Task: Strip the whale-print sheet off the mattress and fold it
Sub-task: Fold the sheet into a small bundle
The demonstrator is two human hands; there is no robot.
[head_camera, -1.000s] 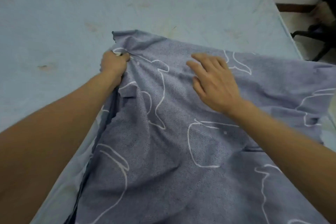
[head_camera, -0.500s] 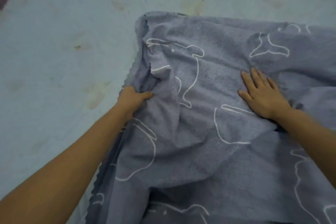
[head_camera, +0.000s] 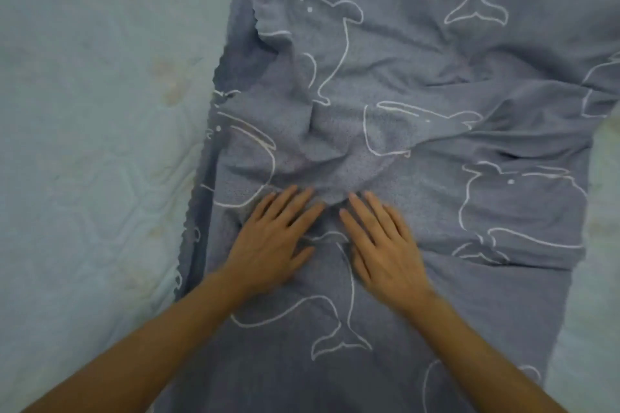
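At 6 o'clock on whale-print sheet [head_camera: 419, 77], left hand [head_camera: 271, 241] and right hand [head_camera: 385, 245] press flat, fingers straight; left hand has released edge gripped earlier; sheet lies doubled on mattress [head_camera: 84, 144]; wrinkles at 12 o'clock; judgement: smoothing under way, folding unfinished.

The pale blue mattress [head_camera: 84, 151], quilted and stained, shows bare from 7 to 11 o'clock and in a strip at 4 o'clock. The sheet [head_camera: 436, 77] lies on it, doubled over and crumpled, from 6 to 1 o'clock.
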